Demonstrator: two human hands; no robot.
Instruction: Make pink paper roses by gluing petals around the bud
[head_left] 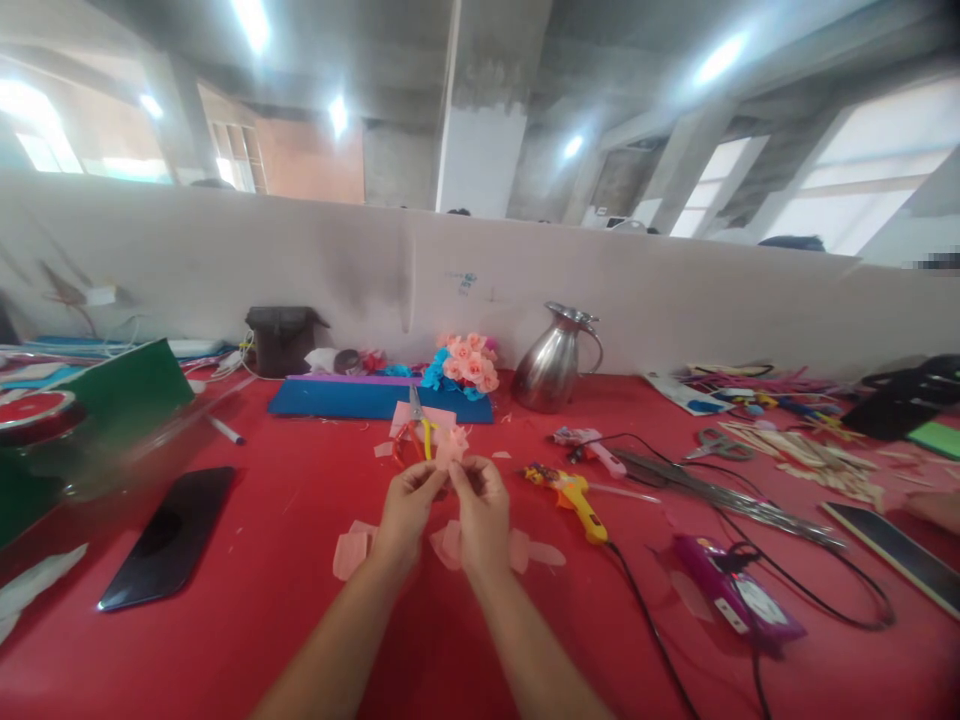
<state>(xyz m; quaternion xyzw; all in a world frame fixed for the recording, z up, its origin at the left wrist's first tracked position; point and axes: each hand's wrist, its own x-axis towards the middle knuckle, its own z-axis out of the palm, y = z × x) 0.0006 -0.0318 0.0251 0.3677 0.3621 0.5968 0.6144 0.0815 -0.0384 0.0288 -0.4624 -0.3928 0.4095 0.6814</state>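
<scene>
A small pink paper flower [452,442] is held up in front of me between both hands. My left hand [409,505] pinches its lower left side with thumb and fingers. From the right, my right hand [484,505] closes on its base, the fingertips of both hands nearly touching. Just behind the flower lie pliers or scissors with red and yellow handles [428,438]; which they are I cannot tell. They rest partly on a pink paper sheet [442,417]. Cut pink paper pieces [351,553] lie by my left wrist, and more petal pieces [519,550] surround my right wrist.
A yellow glue gun [581,505] and its cord lie right, near a purple power strip [739,590]. Behind stand a metal jug [551,365] and pink flowers [470,362]. A black phone [171,538] lies left. Another person's hand [937,507] shows at the right edge.
</scene>
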